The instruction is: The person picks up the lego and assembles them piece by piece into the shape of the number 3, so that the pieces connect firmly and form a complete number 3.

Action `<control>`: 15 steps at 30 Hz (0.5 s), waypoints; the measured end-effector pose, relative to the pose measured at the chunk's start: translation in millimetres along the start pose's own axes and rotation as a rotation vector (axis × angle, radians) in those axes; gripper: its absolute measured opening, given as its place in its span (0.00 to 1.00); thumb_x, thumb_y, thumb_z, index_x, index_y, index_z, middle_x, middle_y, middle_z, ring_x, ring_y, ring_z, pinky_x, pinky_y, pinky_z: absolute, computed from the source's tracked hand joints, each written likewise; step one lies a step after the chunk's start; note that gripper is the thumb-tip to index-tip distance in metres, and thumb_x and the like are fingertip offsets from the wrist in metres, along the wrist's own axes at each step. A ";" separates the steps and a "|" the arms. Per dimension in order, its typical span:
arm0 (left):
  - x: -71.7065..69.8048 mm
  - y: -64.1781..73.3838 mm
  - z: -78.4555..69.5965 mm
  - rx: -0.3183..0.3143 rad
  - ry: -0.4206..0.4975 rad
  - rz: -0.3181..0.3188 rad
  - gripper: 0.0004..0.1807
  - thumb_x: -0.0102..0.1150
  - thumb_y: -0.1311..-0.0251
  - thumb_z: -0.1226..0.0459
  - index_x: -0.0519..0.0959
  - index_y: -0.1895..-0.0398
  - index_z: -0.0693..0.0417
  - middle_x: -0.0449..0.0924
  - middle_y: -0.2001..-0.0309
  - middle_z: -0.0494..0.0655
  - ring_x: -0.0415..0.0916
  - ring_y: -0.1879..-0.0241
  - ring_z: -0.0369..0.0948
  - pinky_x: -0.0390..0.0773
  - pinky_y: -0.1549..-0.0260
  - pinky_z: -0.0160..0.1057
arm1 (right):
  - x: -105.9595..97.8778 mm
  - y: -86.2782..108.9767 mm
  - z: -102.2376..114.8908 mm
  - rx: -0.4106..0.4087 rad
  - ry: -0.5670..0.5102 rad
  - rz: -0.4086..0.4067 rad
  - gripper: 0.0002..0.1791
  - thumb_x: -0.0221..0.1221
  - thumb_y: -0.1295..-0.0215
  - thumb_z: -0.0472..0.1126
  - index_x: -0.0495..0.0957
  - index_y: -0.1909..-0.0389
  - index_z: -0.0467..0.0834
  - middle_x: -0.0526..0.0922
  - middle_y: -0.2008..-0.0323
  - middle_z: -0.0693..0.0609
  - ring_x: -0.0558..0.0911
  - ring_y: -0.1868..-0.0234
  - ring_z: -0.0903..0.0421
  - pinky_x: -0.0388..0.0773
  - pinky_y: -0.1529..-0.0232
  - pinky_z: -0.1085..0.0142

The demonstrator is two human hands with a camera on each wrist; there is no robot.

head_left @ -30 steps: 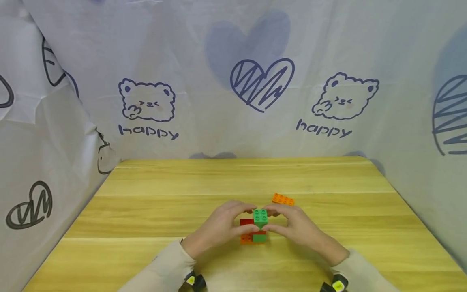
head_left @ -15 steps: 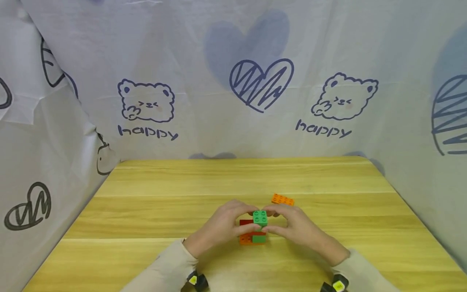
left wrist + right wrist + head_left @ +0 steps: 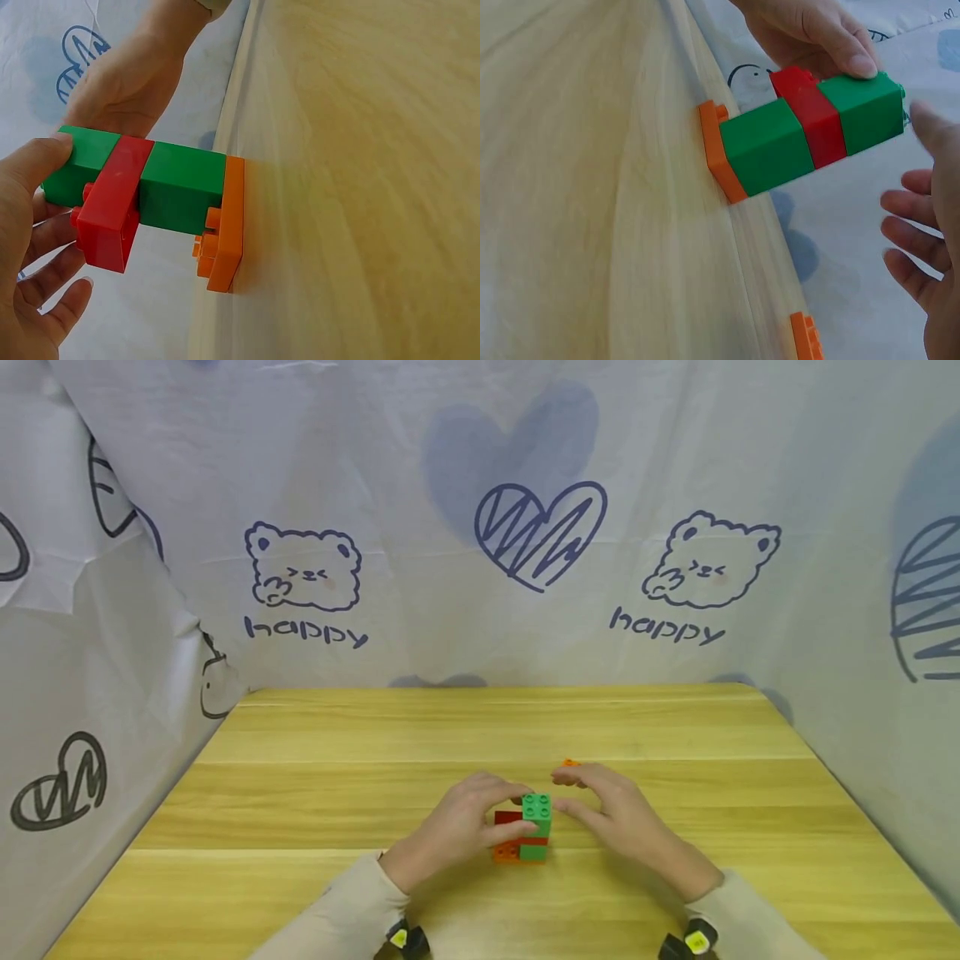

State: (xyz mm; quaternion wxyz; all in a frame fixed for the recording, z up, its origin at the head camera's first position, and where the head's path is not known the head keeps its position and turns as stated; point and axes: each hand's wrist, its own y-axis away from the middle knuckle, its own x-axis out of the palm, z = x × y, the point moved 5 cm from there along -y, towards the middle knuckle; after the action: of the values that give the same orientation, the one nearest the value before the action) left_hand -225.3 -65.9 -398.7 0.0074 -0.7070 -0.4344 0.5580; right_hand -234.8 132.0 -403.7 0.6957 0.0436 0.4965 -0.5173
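Observation:
A stack of toy building bricks stands on the table: a flat orange brick (image 3: pixel 231 232) at the bottom, a green brick (image 3: pixel 182 187) over it, a red brick (image 3: pixel 112 206) overhanging to one side, and another green brick (image 3: pixel 536 808) on top. My left hand (image 3: pixel 465 814) holds that top green brick between thumb and fingers, from the left. My right hand (image 3: pixel 618 810) is just off the stack on the right, its fingers apart and relaxed with nothing in them. In the right wrist view its thumb is close beside the top studs.
A second flat orange brick (image 3: pixel 572 762) lies on the table (image 3: pixel 337 793) behind my right hand, mostly hidden by it in the head view. White cloth (image 3: pixel 420 635) with drawings hangs at the back and both sides.
My right hand has let go of the top green brick and drawn back to the right, covering more of the loose orange brick. My left hand has stayed on the stack.

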 end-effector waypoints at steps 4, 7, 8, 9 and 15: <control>0.2 -0.2 0.0 -0.002 -0.010 0.000 0.22 0.64 0.40 0.48 0.82 0.48 0.50 0.83 0.58 0.37 0.76 0.56 0.36 0.77 0.57 0.36 | -2.4 -2.1 -8.9 0.026 0.092 -0.052 0.22 0.61 0.33 0.52 0.78 0.43 0.46 0.81 0.47 0.53 0.78 0.45 0.52 0.76 0.46 0.51; 0.6 -0.4 0.2 -0.001 -0.014 0.000 0.22 0.64 0.39 0.48 0.82 0.48 0.50 0.83 0.59 0.37 0.76 0.56 0.36 0.77 0.57 0.36 | -3.7 -3.4 -16.0 0.047 0.143 -0.078 0.22 0.63 0.34 0.50 0.78 0.44 0.44 0.81 0.48 0.51 0.78 0.45 0.50 0.75 0.45 0.50; 0.6 -0.4 0.3 0.000 -0.015 -0.001 0.22 0.64 0.40 0.48 0.82 0.48 0.50 0.83 0.58 0.37 0.76 0.56 0.36 0.77 0.56 0.36 | -4.0 -3.8 -18.7 0.052 0.155 -0.084 0.21 0.64 0.35 0.49 0.78 0.44 0.44 0.81 0.48 0.50 0.77 0.45 0.49 0.75 0.45 0.49; 0.6 -0.4 0.2 0.000 -0.015 -0.002 0.22 0.64 0.40 0.48 0.82 0.48 0.50 0.83 0.58 0.38 0.76 0.56 0.36 0.77 0.56 0.36 | -4.3 -4.0 -21.3 0.061 0.163 -0.088 0.21 0.64 0.35 0.49 0.78 0.45 0.44 0.81 0.48 0.49 0.77 0.45 0.49 0.75 0.45 0.49; -0.9 -0.4 -1.5 0.007 -0.031 -0.006 0.23 0.64 0.40 0.47 0.83 0.48 0.51 0.84 0.56 0.40 0.78 0.54 0.37 0.78 0.54 0.36 | -4.1 -4.4 -37.0 0.102 0.189 -0.084 0.22 0.65 0.35 0.47 0.78 0.44 0.42 0.80 0.46 0.46 0.75 0.44 0.46 0.72 0.43 0.46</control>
State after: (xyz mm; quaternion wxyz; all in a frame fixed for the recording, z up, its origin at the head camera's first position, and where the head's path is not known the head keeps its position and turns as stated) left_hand -224.4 -65.5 -397.3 0.0046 -0.6971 -0.4347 0.5702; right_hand -261.9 153.9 -417.3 0.6204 0.1064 0.5343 -0.5642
